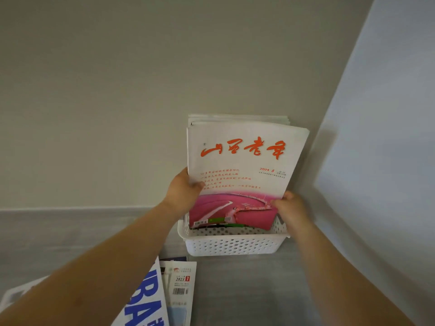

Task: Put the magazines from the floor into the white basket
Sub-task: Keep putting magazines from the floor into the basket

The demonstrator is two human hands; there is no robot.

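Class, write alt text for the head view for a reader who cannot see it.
A left hand and right hand hold a pink-and-white magazine upright in a white basket by the wall, before other magazines. Loose magazines lie on the floor.

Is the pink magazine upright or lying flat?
Upright: the pink magazine stands in the white basket, left hand and right hand gripping its sides.

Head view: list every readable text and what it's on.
"山西老年": red title, held magazine.
"2024 8": same cover, right side.
"2021 7": floor magazine.
"RA": big blue letters, cut off, blue-lettered magazine.
Small red cover lines, barcode digits: too blurred to read.
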